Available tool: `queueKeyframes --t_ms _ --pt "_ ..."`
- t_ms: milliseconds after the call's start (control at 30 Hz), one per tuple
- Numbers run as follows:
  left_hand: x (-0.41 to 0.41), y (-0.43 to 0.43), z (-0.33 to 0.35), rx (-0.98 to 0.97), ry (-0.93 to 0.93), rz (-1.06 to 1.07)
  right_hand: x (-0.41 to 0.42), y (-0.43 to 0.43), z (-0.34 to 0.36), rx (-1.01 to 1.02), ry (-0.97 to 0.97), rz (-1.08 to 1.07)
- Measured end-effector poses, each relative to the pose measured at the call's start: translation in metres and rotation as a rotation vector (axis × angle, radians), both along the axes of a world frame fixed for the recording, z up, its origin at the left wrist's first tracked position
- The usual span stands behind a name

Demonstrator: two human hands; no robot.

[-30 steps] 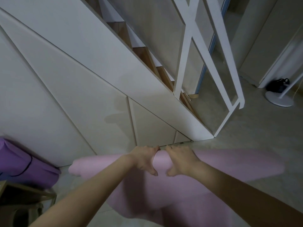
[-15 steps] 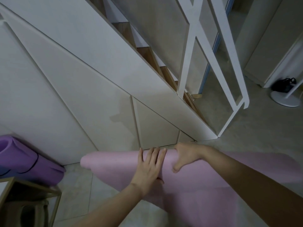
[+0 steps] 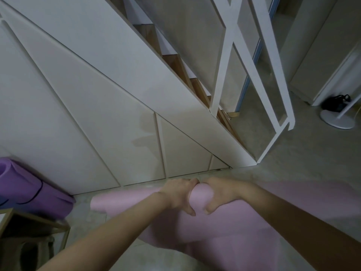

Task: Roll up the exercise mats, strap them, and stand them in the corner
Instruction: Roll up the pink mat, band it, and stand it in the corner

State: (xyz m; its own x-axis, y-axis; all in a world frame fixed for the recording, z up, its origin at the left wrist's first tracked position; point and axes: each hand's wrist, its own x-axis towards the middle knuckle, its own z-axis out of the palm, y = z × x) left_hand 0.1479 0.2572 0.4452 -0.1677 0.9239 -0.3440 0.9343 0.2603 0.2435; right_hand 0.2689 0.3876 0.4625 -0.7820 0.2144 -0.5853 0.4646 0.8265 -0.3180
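Item: pink mat (image 3: 230, 218), partly rolled, on the floor (image 3: 312, 165) below the stair panel (image 3: 101, 122). We curl our left hand (image 3: 178, 194) and right hand (image 3: 222, 193) around its roll, side by side. Purple rolled mat (image 3: 33, 190) at the floor's left edge.

Matt foam pink mat (image 3: 224, 218); wooden stair treads (image 3: 175, 63).

Both hands (image 3: 199, 194) around pink mat roll (image 3: 125, 200)
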Motion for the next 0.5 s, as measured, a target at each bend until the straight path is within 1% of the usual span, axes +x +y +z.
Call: queueKeyframes --t_ms 67,100,167,267,400,433,500 --pt "-0.006 0.008 0.004 -0.052 -0.052 0.001 0.004 -0.001 -0.003 0.169 0.087 0.103" --pt "-0.008 0.011 0.006 -0.068 -0.081 -0.008 0.004 -0.002 -0.003 0.223 0.104 0.143" --pt "-0.010 0.014 0.004 -0.106 -0.121 -0.023 0.003 -0.005 -0.003 0.264 0.110 0.184" --pt "-0.008 0.013 -0.002 -0.094 -0.102 -0.018 0.000 -0.005 -0.001 0.280 0.098 0.193" --pt "-0.001 0.002 -0.011 0.077 -0.013 0.035 -0.005 0.010 0.001 0.249 0.029 0.121" --pt "0.002 -0.003 -0.012 0.128 0.039 0.042 -0.005 0.014 0.001 0.217 0.016 0.083" --pt "0.010 -0.013 -0.018 0.264 0.209 0.043 -0.006 0.020 0.003 0.145 0.004 0.012"
